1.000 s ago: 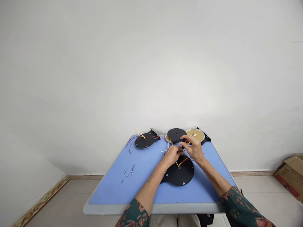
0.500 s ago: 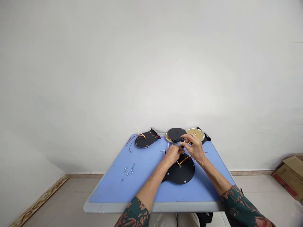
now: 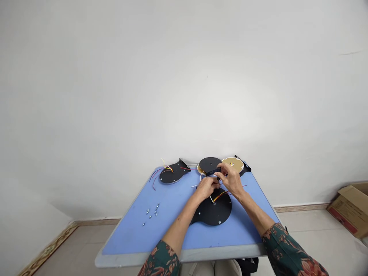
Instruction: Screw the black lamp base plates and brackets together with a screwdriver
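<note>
Work seems to stay at one spot, the right hand [image 3: 233, 182] still pinching a dark object [image 3: 212, 172] above the near black plate's [image 3: 215, 213] far end on the tabletop [image 3: 129, 237], the left hand [image 3: 205, 188] bunched close, its grip hidden.

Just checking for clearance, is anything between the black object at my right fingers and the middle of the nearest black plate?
Yes, your left hand is between the black object and the nearest black plate's middle, and coloured wires rise from that middle.
</note>
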### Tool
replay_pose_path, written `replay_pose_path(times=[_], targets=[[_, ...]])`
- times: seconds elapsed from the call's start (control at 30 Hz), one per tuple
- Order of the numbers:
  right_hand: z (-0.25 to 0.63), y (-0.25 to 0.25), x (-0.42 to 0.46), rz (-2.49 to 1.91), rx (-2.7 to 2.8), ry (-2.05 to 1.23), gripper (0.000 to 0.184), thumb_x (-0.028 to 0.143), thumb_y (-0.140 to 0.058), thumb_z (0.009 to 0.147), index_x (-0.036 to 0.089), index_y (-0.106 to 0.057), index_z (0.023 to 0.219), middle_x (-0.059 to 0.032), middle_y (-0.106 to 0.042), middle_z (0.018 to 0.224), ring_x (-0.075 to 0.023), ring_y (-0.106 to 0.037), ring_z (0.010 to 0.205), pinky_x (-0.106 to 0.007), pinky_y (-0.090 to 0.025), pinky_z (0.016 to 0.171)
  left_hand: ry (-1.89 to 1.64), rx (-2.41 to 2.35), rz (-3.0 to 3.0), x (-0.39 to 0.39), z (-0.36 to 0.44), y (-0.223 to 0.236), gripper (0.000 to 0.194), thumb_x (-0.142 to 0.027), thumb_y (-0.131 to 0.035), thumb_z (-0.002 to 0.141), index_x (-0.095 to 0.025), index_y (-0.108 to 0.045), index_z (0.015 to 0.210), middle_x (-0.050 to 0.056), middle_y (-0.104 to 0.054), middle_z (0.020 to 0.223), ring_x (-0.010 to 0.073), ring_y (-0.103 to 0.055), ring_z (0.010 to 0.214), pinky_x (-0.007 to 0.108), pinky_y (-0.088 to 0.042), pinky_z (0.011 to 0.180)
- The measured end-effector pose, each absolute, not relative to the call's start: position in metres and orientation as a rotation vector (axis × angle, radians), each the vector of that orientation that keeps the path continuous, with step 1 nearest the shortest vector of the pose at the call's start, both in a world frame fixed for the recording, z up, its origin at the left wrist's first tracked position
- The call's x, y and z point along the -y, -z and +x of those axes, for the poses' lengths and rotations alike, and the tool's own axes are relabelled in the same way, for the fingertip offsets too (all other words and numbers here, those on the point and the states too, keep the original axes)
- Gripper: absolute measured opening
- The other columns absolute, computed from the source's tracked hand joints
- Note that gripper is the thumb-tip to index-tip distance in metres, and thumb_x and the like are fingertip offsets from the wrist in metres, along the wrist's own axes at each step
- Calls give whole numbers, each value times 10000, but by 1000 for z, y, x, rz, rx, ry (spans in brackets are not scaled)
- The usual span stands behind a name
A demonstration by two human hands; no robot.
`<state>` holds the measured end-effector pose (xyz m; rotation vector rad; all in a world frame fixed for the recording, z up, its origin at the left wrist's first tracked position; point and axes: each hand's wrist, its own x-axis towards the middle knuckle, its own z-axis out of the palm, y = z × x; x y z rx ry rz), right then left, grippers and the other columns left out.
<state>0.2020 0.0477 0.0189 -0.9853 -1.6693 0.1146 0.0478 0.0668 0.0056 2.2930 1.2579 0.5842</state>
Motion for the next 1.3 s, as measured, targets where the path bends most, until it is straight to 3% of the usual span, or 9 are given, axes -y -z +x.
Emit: replay_pose_path(times=[0.27, 0.47, 0.57, 0.67, 0.83, 0.97, 1.07, 1.17, 1.3], targets=[[212, -20, -50, -977, 1745, -278, 320, 107, -509, 815, 227, -719, 1023, -15, -697, 796, -167, -616, 704, -279, -484, 673, -644, -1131, 2213, -67, 45, -3, 178, -142, -593, 877, -196, -763, 882, 21, -778, 938, 210, -703, 913, 287, -488, 868], [208, -20, -52, -930, 1789, -334, 334, 153, -522, 898, 236, -689, 1176, -46, -731, 986, -175, -648, 826, -303, -522, 773, -626, -1250, 2245, -69, 49, -1, 138, -171, -625, 881, -191, -757, 843, 33, -772, 885, 220, -699, 895, 280, -470, 791], [204, -20, -52, -979, 1789, -200, 286, 219, -639, 878, 229, -717, 1153, -50, -686, 904, -179, -610, 775, -314, -520, 763, -636, -1285, 2256, -69, 50, -2, 111, -157, -643, 873, -177, -747, 840, 46, -766, 867, 211, -697, 853, 276, -461, 773], [204, -20, -51, -1013, 1774, -148, 278, 179, -637, 863, 232, -739, 1117, -33, -647, 796, -176, -596, 729, -312, -518, 735, -628, -1298, 2268, -68, 50, -2, 88, -192, -657, 878, -178, -742, 865, 49, -761, 876, 211, -693, 852, 272, -454, 759], [207, -19, -52, -913, 1761, -397, 506, 52, -476, 831, 254, -631, 1268, -27, -743, 971, -178, -698, 874, -332, -563, 817, -640, -1285, 2253, -66, 49, -2, 101, -209, -655, 878, -200, -748, 914, 34, -761, 892, 209, -686, 859, 271, -449, 754], [205, -16, -51, -894, 1726, -382, 364, 151, -516, 898, 237, -621, 1235, -55, -733, 1052, -185, -708, 885, -342, -576, 822, -616, -1301, 2257, -67, 49, -2, 123, -206, -638, 895, -201, -760, 888, 42, -769, 900, 217, -697, 884, 272, -449, 759], [203, -16, -51, -928, 1751, -191, 235, 239, -630, 890, 227, -687, 1118, -59, -712, 966, -195, -673, 825, -344, -564, 796, -593, -1361, 2272, -67, 49, -2, 101, -211, -653, 888, -200, -753, 880, 48, -772, 897, 227, -707, 902, 271, -452, 754], [204, -16, -52, -975, 1747, -96, 223, 234, -657, 877, 233, -720, 1091, -50, -686, 869, -197, -643, 779, -340, -552, 761, -585, -1381, 2275, -65, 50, -4, 80, -238, -671, 879, -213, -745, 894, 42, -771, 913, 231, -707, 920, 274, -464, 763], [210, -15, -55, -953, 1705, -290, 354, 104, -521, 871, 257, -700, 1136, -35, -737, 944, -188, -697, 836, -333, -568, 779, -574, -1315, 2295, -62, 48, -7, 111, -186, -657, 866, -242, -739, 915, 6, -766, 942, 213, -697, 936, 274, -476, 798]])
